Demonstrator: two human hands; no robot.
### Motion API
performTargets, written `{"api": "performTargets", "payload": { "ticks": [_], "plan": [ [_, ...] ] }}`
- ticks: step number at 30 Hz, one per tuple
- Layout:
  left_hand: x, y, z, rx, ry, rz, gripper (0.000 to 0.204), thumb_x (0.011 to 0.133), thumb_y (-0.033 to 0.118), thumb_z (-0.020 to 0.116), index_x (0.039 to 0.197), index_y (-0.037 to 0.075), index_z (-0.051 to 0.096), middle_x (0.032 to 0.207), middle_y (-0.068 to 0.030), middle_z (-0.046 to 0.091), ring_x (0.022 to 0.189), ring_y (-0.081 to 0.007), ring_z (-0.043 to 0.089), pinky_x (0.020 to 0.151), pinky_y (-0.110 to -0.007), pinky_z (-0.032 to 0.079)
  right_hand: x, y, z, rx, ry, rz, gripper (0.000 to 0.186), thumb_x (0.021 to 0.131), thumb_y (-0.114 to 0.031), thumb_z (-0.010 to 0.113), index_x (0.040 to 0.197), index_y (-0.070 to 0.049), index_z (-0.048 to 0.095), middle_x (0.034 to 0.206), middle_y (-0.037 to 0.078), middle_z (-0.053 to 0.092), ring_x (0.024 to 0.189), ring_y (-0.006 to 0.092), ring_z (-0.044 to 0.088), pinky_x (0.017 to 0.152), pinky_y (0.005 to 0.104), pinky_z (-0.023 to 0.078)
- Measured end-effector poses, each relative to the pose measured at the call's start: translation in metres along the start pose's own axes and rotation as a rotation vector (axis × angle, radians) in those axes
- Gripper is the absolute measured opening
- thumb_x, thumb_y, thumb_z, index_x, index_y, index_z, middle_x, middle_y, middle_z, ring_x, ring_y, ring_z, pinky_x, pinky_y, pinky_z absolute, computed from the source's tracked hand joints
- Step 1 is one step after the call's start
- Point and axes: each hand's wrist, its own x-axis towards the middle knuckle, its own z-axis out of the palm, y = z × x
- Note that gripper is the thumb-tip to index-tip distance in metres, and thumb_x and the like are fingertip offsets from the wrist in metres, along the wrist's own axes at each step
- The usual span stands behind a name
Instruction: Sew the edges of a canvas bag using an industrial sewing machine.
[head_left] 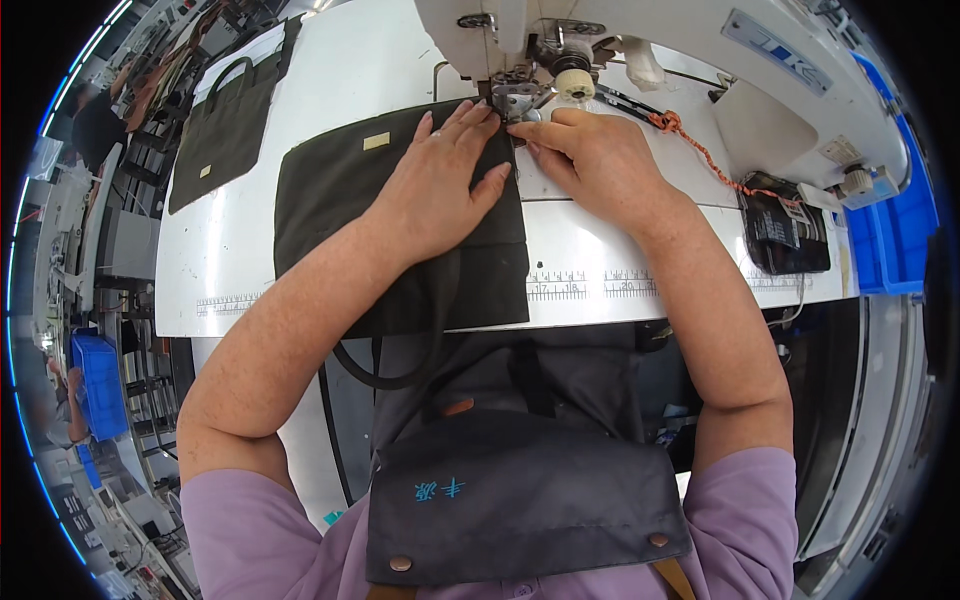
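Note:
A dark green fabric bag panel (335, 215) lies on the white sewing table, its upper right corner under the needle area (512, 104) of a sewing machine (660, 30). It bears a small pale yellow label (376, 141), and a fabric strap handle (437, 335) hangs over the table's front edge. My left hand (440, 180) rests flat on the panel, fingers stretched toward the presser foot and thumb apart. At the panel's right edge, close to the foot, my right hand (605, 165) has its fingers curled, with index finger and thumb close together on the edge.
Another dark green bag piece (225, 135) with a handle lies at the far left. Tweezers (630, 103) with an orange cord lie behind my right hand. A black pouch-like item (785, 235) sits at the right, beside a blue bin (895, 240). A ruler scale (590, 285) runs along the front edge.

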Motion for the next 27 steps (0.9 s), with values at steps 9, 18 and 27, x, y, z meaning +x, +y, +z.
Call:
{"api": "performTargets", "payload": {
  "ticks": [9, 18, 27],
  "plan": [
    [-0.004, 0.006, -0.023, 0.071, -0.004, 0.045, 0.048, 0.101, 0.027, 0.06, 0.142, 0.003, 0.054, 0.15, -0.0178, 0.052, 0.144, -0.0337, 0.045, 0.122, -0.054, 0.029, -0.003, 0.0, -0.006, 0.065, 0.07, -0.068, 0.018, 0.088, -0.019, 0.066, 0.102, -0.015, 0.077, 0.081, 0.006, 0.067, 0.077, 0.0303, 0.069, 0.067, 0.0451, 0.054],
    [-0.059, 0.046, -0.035, -0.12, -0.083, 0.072, 0.045, 0.092, 0.018, 0.073, 0.134, 0.004, 0.064, 0.147, -0.0145, 0.055, 0.136, -0.0342, 0.053, 0.118, -0.054, 0.037, -0.007, -0.01, -0.018, 0.254, -0.075, -0.192, 0.022, 0.077, -0.007, 0.066, 0.094, -0.012, 0.078, 0.077, 0.006, 0.065, 0.07, 0.0294, 0.067, 0.063, 0.0436, 0.052],
    [-0.042, 0.021, -0.032, -0.129, -0.088, 0.075, 0.041, 0.094, 0.019, 0.07, 0.132, 0.006, 0.065, 0.148, -0.0113, 0.055, 0.136, -0.0315, 0.053, 0.12, -0.054, 0.033, -0.004, -0.009, -0.011, 0.161, -0.043, -0.063, 0.022, 0.083, -0.011, 0.066, 0.099, -0.015, 0.08, 0.077, 0.006, 0.065, 0.072, 0.0289, 0.067, 0.065, 0.0432, 0.053]
  ]
}}
